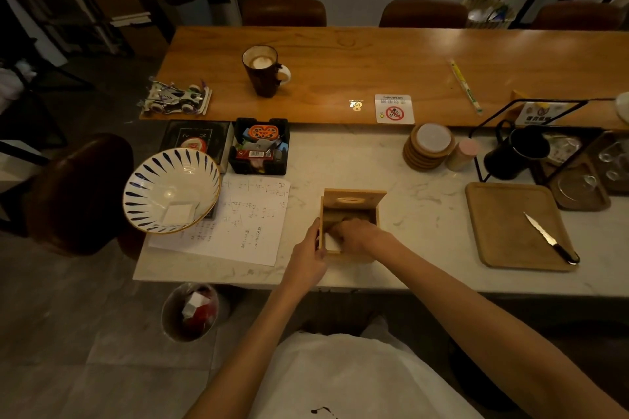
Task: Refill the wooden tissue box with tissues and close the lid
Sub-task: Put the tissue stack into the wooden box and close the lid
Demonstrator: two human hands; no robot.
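Note:
The wooden tissue box (372, 214) stands on the marble counter near its front edge. Its lid (354, 200) with an oval slot is tipped up at the far side. White tissues (332, 242) lie inside at the box's near left. My right hand (357, 235) reaches down into the box and presses on the tissues, hiding most of them. My left hand (308, 257) grips the box's left wall and near corner from outside.
A blue-striped bowl (172, 190) with a white square in it and a written sheet (238, 224) lie to the left. A wooden tray (514, 224) with a knife (551, 237) sits to the right. Coasters (429, 146), a black organiser (259, 146) and a mug (263, 70) stand behind.

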